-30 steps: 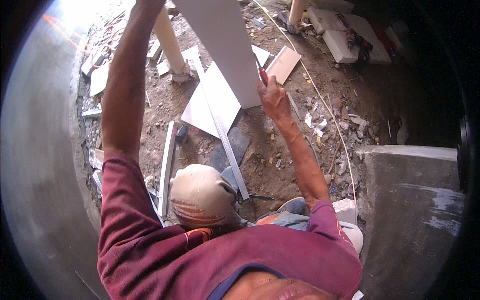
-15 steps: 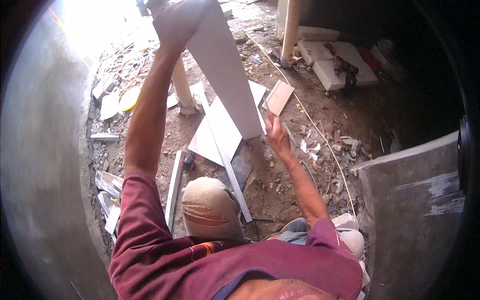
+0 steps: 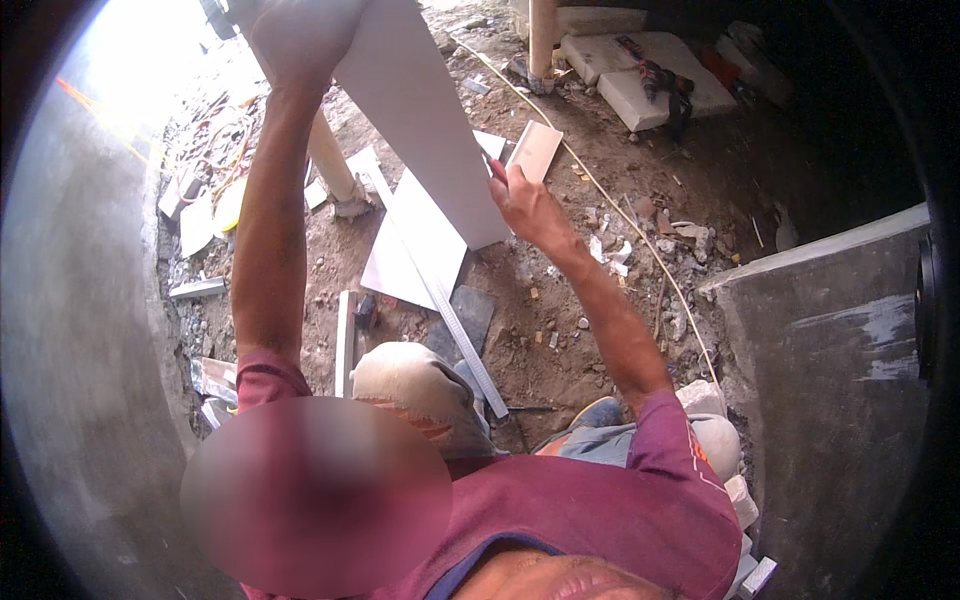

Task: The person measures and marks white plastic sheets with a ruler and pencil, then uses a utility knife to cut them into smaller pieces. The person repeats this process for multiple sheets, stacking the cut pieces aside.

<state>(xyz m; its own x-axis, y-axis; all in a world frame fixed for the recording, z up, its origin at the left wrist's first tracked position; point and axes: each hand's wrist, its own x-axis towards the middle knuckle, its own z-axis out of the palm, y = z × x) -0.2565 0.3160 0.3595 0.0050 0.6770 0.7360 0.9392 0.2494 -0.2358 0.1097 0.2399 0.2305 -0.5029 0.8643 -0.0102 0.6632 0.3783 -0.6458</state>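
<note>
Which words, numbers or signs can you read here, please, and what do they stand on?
No text is readable.
Long ruler: fine markings, too small to read.
Right sleeve: orange and white marks, too small to make out.
White panel: no lettering visible.

Hands (image 3: pixel 530 207) hold a white panel (image 3: pixel 415 120) and red tool (image 3: pixel 497 171).

Visibility limits: head view, upper edge and lower left.
The upper edge crops the white panel (image 3: pixel 415 120) and the left hand (image 3: pixel 305 40); glare and blur obscure that hand's fingers and grip. The dark object (image 3: pixel 218 18) beside it is cropped and unidentifiable. A blurred oval conceals part of the maroon shirt (image 3: pixel 600 510). The right hand (image 3: pixel 533 205) partly covers the red-handled tool (image 3: pixel 498 172), whose tip is too small to identify.
</note>
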